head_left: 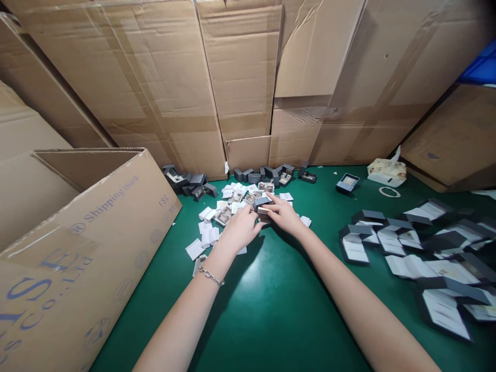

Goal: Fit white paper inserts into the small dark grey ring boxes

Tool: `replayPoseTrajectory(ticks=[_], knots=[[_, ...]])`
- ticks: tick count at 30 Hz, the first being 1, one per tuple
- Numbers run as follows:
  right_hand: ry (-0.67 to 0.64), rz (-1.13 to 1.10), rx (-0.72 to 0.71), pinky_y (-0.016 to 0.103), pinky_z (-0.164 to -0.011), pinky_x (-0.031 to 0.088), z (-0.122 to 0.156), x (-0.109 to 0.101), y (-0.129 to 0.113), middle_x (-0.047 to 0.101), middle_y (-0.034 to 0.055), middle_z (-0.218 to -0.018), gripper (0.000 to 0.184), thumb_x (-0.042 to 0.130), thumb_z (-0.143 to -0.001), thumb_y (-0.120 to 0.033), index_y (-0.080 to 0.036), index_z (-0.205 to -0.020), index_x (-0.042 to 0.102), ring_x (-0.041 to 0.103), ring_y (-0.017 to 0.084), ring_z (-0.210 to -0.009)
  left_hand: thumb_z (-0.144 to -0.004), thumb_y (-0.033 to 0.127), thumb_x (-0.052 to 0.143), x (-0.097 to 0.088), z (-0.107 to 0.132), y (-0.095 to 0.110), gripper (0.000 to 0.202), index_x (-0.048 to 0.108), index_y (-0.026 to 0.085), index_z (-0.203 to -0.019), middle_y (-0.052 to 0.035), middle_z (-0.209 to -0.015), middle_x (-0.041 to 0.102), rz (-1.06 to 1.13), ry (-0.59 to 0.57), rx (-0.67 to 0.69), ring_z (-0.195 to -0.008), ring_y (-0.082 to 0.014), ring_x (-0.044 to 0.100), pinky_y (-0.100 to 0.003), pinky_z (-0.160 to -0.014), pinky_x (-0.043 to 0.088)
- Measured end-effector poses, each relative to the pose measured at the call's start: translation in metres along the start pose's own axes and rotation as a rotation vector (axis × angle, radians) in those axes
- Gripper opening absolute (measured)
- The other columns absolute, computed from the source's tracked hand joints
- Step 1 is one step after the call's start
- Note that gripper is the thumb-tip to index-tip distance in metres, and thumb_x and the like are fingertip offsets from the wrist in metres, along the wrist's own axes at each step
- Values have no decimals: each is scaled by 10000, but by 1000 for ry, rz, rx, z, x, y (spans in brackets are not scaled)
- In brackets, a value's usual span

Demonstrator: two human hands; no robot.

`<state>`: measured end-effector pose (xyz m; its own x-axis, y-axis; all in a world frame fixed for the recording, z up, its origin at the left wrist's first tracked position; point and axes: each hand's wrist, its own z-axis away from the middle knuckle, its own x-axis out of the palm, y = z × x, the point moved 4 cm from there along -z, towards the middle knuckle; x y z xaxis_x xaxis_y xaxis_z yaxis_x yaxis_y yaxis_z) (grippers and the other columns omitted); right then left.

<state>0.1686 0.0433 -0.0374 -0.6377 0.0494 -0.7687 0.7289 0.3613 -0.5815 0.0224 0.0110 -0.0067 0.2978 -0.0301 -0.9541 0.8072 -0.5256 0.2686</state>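
Note:
Both hands meet over a loose pile of white folded papers [210, 236] and beige box inserts [225, 215] on the green table. Between them is a small dark grey jewellery box [263, 201], partly hidden by fingers. My left hand [241, 228], with a chain bracelet at the wrist, closes on the box's near left side. From the right, my right hand [285, 215] grips the same box, its fingers bent over the front and top. A pale edge shows under the right fingers; whether it is an insert or the lid I cannot tell.
Small dark boxes [197, 180] line the back of the table. Open dark boxes with white linings [355, 248] spread over the right side. A tissue pack [387, 171], a tape ring [389, 192] and one open box [347, 183] lie back right. A large carton [127, 227] stands left.

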Motion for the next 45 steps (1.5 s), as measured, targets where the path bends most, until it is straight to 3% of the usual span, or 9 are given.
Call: replayPoseTrajectory(ticks=[6, 12, 14, 17, 21, 23, 27, 33, 45], knots=[[52, -120, -65, 416, -978, 399, -2, 2, -2, 599, 91, -1205, 290, 490, -793, -146, -219, -935, 733, 547, 235, -1111, -850, 344, 442, 5, 0, -5, 440, 492, 142, -1238, -178, -1413, 368, 85, -46, -67, -1256, -323, 401, -462, -1010, 360], [155, -185, 38, 350, -897, 452, -2, -23, -17, 628, 67, -1098, 248, 494, -797, -184, -220, -821, 738, 591, 198, -1007, -843, 304, 472, -2, -1, -7, 262, 502, 181, -1072, -142, -1457, 293, 354, 79, -56, -1376, -279, 209, -452, -1106, 208], [200, -227, 80, 338, -893, 451, -1, -35, -24, 626, 65, -1110, 239, 498, -797, -203, -213, -818, 736, 595, 195, -1001, -830, 348, 510, -4, -1, -9, 297, 451, 201, -1082, -144, -1409, 352, 554, 108, -113, -1322, -280, 322, -465, -1068, 278], [266, -258, 106, 332, -914, 433, 1, -50, -37, 632, 61, -1118, 241, 500, -795, -215, -210, -842, 736, 581, 202, -1042, -787, 427, 580, 2, 0, -9, 540, 317, 245, -1222, -146, -1290, 464, 983, 5, -270, -1048, -246, 579, -440, -868, 470], [310, -265, 110, 328, -937, 416, 5, -58, -55, 636, 63, -1122, 263, 487, -801, -215, -207, -898, 731, 532, 209, -1132, -793, 413, 598, 3, 0, 7, 750, 124, 335, -1369, -94, -1116, 591, 1525, -132, -309, -832, -171, 653, -308, -691, 520], [292, -272, 106, 326, -942, 415, 7, -56, -60, 633, 68, -1131, 272, 482, -804, -204, -202, -923, 726, 518, 206, -1153, -795, 338, 615, -1, 1, 14, 709, 196, 335, -1366, -75, -1082, 611, 1652, -138, -295, -813, -158, 661, -258, -657, 515], [246, -224, 56, 309, -920, 429, 9, -55, -66, 638, 53, -1117, 271, 484, -803, -169, -221, -921, 723, 533, 191, -1131, -776, 193, 622, -5, 0, 14, 568, 391, 282, -1288, -64, -1089, 606, 1706, -84, -336, -816, -136, 656, -211, -631, 514], [165, 53, -20, 279, -730, 458, 13, -61, -71, 656, 50, -971, 222, 502, -798, -146, -211, -854, 707, 606, 171, -847, -729, 158, 671, -5, -1, 5, 669, 374, 318, -1306, -58, -1182, 578, 1692, -73, -313, -918, -154, 634, -241, -704, 525], [27, 37, -20, 214, -639, 401, 14, -64, -81, 701, -2, -827, 263, 467, -748, -55, -204, -818, 672, 586, 121, -701, -622, 109, 740, -4, 2, 4, 701, 440, 334, -1215, -8, -1081, 576, 1671, -201, -251, -847, -106, 595, -273, -782, 493]])
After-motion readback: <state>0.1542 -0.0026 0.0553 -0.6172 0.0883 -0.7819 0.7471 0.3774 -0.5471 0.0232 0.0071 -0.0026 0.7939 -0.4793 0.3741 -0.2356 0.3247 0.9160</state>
